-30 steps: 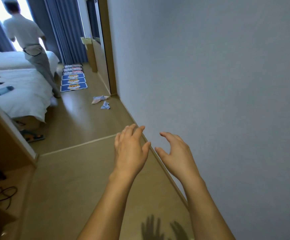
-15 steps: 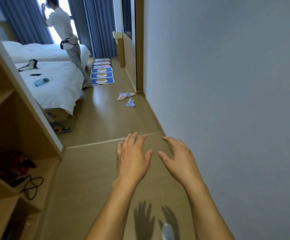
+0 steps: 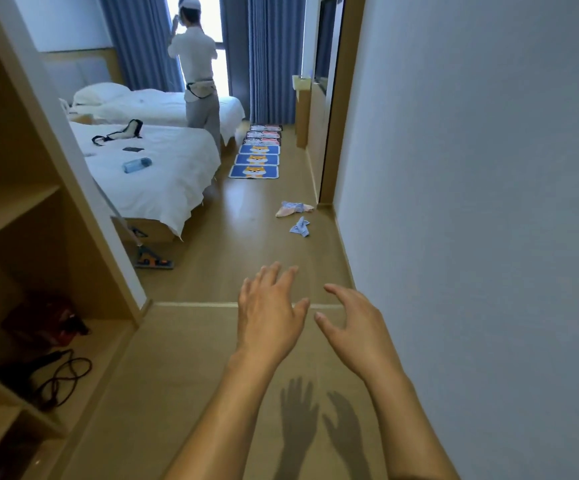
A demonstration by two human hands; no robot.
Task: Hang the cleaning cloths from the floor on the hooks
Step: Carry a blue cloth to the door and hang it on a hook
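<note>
I am holding my left hand [image 3: 269, 317] and right hand [image 3: 354, 327] spread and empty above the floor [image 3: 184, 368], well short of the cleaning cloths [image 3: 296, 216] lying near the doorframe [image 3: 336, 133].

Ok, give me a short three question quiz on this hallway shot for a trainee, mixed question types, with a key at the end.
1. True or false: the left hand already holds a cloth.
2. Multiple choice: the blue cloth lies A) on the near bed, B) on the floor near the right wall, C) on the wooden shelf.
3. Fill in: the pink and blue cloth lies ___ from the camera than the blue cloth.

Key: 1 false, both it and the right hand are open and empty. 2 B. 3 farther.
</note>
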